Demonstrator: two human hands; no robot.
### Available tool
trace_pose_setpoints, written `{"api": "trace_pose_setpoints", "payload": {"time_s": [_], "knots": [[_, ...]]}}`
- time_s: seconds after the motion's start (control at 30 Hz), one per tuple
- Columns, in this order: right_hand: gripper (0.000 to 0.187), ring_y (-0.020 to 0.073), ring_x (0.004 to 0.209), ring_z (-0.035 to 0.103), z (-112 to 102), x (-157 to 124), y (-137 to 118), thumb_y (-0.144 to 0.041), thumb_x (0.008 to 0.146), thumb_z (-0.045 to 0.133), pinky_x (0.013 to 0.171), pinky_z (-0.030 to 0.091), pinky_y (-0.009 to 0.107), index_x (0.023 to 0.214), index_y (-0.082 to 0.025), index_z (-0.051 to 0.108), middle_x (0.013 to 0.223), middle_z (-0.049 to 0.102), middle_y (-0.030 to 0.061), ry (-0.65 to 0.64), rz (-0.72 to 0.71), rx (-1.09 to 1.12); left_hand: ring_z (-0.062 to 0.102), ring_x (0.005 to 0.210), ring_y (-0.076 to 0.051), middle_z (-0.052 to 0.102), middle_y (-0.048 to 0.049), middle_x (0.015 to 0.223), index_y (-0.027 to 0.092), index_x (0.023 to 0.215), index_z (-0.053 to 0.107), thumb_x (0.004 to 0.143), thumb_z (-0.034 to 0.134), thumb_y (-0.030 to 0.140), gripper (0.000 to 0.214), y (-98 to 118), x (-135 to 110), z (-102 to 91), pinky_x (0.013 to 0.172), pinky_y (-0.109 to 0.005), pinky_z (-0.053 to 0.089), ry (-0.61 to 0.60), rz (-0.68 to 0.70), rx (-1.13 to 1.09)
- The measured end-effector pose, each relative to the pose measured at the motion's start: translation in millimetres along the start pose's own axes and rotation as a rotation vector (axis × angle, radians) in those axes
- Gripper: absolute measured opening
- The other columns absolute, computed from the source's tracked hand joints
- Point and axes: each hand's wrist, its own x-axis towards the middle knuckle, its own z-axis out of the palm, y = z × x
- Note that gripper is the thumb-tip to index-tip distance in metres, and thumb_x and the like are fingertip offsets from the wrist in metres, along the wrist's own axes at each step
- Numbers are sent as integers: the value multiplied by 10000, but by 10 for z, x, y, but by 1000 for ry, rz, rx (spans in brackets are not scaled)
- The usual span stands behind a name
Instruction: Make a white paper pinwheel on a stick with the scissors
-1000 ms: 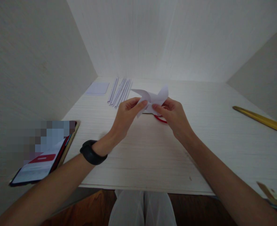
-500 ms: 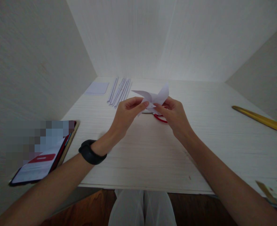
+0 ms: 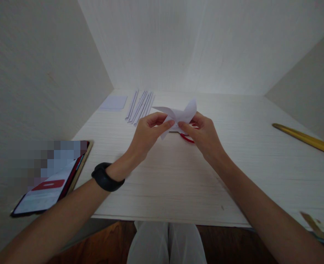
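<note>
One white paper piece with curled, pointed corners (image 3: 188, 111) is above one partly hidden pair of red-handled scissors (image 3: 186, 139), its two sides pinched by the left hand (image 3: 146, 134) and right hand (image 3: 206, 134). Left of the scissors lie several narrow white paper strips (image 3: 142, 107), too close-set to count, and one flat white rectangle (image 3: 114, 102); far right, one long yellow black-tipped tool (image 3: 303, 138).

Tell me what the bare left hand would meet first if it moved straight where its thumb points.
Beyond the curled white paper it holds, the left hand would probably meet the bare right hand; depth is unclear.
</note>
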Motion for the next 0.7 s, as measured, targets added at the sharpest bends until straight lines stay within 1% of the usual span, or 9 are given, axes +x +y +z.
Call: {"api": "trace_pose_setpoints", "payload": {"time_s": [0.33,0.6,0.7], "knots": [[189,184,798,599,10,-2,16,-293,724,634,758,489,353,865,-178,685,850,670,41,-31,6,21,637,775,-165,721,-39,816,171,779,717,697,744,357,205,-28,5,-10,726,-281,495,13,-24,-14],[188,188,799,610,6,1,17,-295,719,639,760,499,360,857,-178,685,847,673,42,-45,17,40,629,736,-144,717,-26,787,168,760,714,691,751,328,178,-39,13,-15,694,-257,488,3,-28,-34],[181,190,796,618,13,3,17,-296,713,643,762,509,366,846,-180,682,831,675,38,-49,30,56,635,744,-152,721,-30,795,171,767,717,691,751,336,185,-44,15,-16,697,-265,493,10,-28,-22]]}}
